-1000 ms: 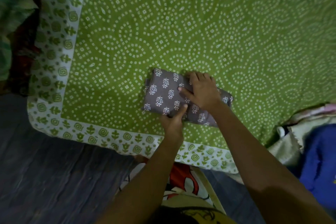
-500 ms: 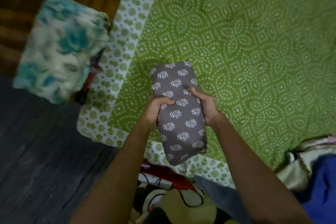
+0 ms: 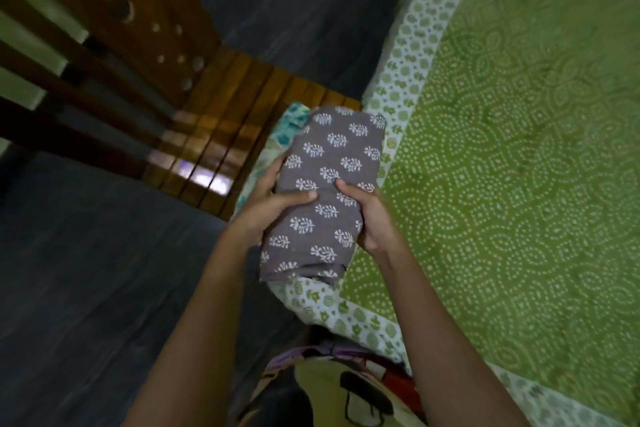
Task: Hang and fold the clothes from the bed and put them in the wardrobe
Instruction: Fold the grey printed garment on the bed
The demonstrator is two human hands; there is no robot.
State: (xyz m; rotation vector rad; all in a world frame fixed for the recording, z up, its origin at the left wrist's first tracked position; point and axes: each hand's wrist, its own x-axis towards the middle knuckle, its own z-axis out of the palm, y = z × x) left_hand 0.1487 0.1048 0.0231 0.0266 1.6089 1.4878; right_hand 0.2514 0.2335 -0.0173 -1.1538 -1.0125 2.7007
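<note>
Left hand [image 3: 266, 208] and right hand [image 3: 372, 218] clamp folded grey garment [image 3: 332, 156] from both sides, above teal cloth [image 3: 285, 135]. Risk: slack grip opens folds; off-centre set-down topples stack off chair [image 3: 242, 107].

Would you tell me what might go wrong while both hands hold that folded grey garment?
The folded grey garment is held only at its middle by the left hand and right hand; its loose near layers could sag open. Set down on the teal floral cloth at the edge of the chair seat, it might slide off.
</note>
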